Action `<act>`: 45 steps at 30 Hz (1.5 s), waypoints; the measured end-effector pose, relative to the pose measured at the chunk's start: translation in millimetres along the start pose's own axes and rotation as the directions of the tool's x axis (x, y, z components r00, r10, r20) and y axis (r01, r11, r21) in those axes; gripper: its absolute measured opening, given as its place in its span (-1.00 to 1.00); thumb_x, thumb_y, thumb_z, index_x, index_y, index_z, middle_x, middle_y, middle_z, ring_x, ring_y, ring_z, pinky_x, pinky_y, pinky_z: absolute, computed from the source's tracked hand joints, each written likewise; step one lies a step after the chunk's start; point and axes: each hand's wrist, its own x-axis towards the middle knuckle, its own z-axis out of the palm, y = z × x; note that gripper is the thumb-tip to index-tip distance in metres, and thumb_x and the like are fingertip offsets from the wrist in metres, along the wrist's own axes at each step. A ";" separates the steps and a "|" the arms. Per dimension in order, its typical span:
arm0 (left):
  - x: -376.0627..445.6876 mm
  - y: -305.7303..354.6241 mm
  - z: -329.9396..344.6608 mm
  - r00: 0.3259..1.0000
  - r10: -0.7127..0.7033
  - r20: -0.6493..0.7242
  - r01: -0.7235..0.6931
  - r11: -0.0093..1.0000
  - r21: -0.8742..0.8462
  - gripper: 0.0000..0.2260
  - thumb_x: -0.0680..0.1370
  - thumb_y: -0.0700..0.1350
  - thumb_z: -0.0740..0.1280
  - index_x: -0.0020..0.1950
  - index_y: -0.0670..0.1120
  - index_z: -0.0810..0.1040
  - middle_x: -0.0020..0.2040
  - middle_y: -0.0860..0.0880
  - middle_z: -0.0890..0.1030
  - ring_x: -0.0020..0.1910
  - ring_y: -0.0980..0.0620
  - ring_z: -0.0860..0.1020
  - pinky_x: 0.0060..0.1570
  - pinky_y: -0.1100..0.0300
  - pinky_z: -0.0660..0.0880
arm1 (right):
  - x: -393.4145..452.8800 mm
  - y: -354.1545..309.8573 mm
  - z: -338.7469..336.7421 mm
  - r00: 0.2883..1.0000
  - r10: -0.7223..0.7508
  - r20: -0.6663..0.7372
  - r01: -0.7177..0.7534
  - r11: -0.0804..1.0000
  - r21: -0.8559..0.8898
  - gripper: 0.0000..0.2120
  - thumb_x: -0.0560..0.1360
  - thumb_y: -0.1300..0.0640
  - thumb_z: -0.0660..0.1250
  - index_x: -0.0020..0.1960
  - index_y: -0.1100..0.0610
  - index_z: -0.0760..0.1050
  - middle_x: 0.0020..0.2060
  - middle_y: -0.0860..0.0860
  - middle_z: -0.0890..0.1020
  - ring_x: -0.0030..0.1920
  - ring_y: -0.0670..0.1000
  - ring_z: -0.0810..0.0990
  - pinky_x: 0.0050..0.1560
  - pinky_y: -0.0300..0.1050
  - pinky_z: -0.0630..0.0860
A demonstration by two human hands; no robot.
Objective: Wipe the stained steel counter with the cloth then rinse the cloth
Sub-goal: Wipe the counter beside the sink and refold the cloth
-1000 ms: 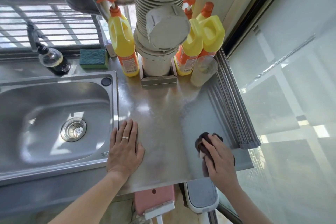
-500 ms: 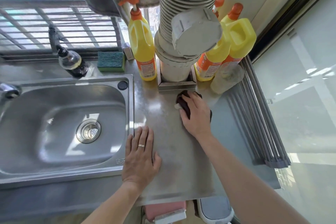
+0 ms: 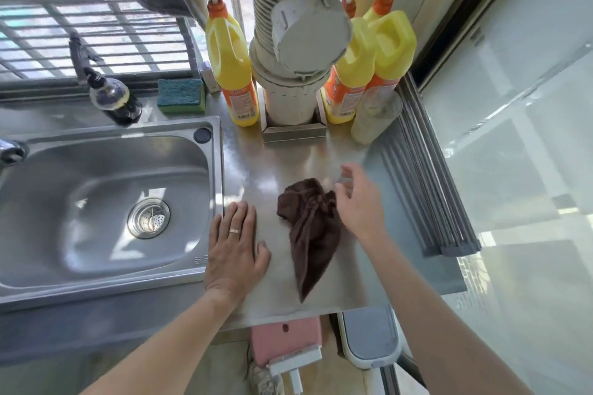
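My right hand (image 3: pixel 357 202) is over the middle of the steel counter (image 3: pixel 272 167), blurred with motion. It holds the dark brown cloth (image 3: pixel 313 231) by its bunched upper edge. The cloth hangs loose to the left of the hand, with a pointed tail reaching toward the counter's front edge. Flat on the counter lies my left hand (image 3: pixel 236 247), fingers straight and a ring on one finger, just right of the sink's rim (image 3: pixel 219 170). The tap (image 3: pixel 9 151) shows only at the far left edge.
Yellow detergent bottles (image 3: pixel 231 74) (image 3: pixel 378 64) flank a thick white pipe (image 3: pixel 295 42) at the counter's back. A clear jar (image 3: pixel 372 119) stands beside them. A grey roll-up rack (image 3: pixel 426 186) lines the right edge. A sponge (image 3: pixel 181 96) and a dark pump bottle (image 3: pixel 112 96) sit behind the sink.
My right hand swept the cloth from the counter's front right to the back by the pipe, then drew back to the middle; the cloth now hangs unfolded. My left hand stayed flat.
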 end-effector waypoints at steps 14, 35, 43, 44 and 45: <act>28.3 -5.9 -8.4 0.994 0.065 -0.082 -0.069 0.997 -0.043 -0.64 0.48 -0.07 0.32 0.26 -0.15 0.50 0.30 -0.10 0.47 0.36 -0.18 0.42 0.44 -0.09 0.26 | -39.7 8.8 110.7 0.950 -0.299 -0.089 0.220 0.844 -0.489 -0.42 0.70 -0.14 0.13 0.67 0.03 0.17 0.67 0.12 0.16 0.68 0.16 0.05 0.64 0.23 0.10; 33.4 -10.7 -5.9 0.993 0.073 -0.095 -0.086 0.986 -0.142 -0.58 0.41 -0.07 0.38 0.23 -0.19 0.52 0.30 -0.14 0.47 0.37 -0.23 0.42 0.48 -0.17 0.24 | 34.3 55.8 36.0 0.930 -0.241 -0.278 0.062 0.848 -0.527 -0.59 0.67 -0.05 0.17 0.48 -0.03 0.49 0.53 0.14 0.43 0.58 0.24 0.28 0.58 0.31 0.18; 32.7 -10.8 -7.3 0.995 0.069 -0.075 -0.080 0.986 -0.145 -0.54 0.43 -0.03 0.35 0.28 -0.20 0.51 0.34 -0.15 0.47 0.40 -0.22 0.40 0.53 -0.17 0.20 | 17.4 -24.2 125.3 0.848 -0.529 0.041 0.494 0.760 -0.422 -0.60 0.65 -0.09 0.19 0.47 -0.16 0.48 0.56 -0.01 0.40 0.61 0.13 0.25 0.62 0.19 0.13; 32.4 -11.5 -7.2 0.995 0.068 -0.074 -0.079 0.986 -0.149 -0.53 0.43 -0.02 0.35 0.30 -0.20 0.50 0.35 -0.15 0.46 0.41 -0.21 0.39 0.55 -0.15 0.18 | 15.0 -24.2 127.1 0.809 -0.576 0.113 0.571 0.728 -0.379 -0.61 0.65 -0.09 0.21 0.46 -0.15 0.49 0.56 -0.03 0.40 0.62 0.10 0.24 0.62 0.17 0.13; 31.8 -12.2 -7.3 0.995 0.068 -0.074 -0.079 0.985 -0.155 -0.52 0.44 -0.02 0.35 0.31 -0.19 0.49 0.36 -0.14 0.46 0.42 -0.20 0.38 0.56 -0.14 0.16 | 15.6 -18.7 121.5 0.769 -0.616 0.173 0.634 0.699 -0.331 -0.62 0.65 -0.09 0.23 0.45 -0.14 0.50 0.56 -0.04 0.40 0.62 0.09 0.24 0.62 0.16 0.14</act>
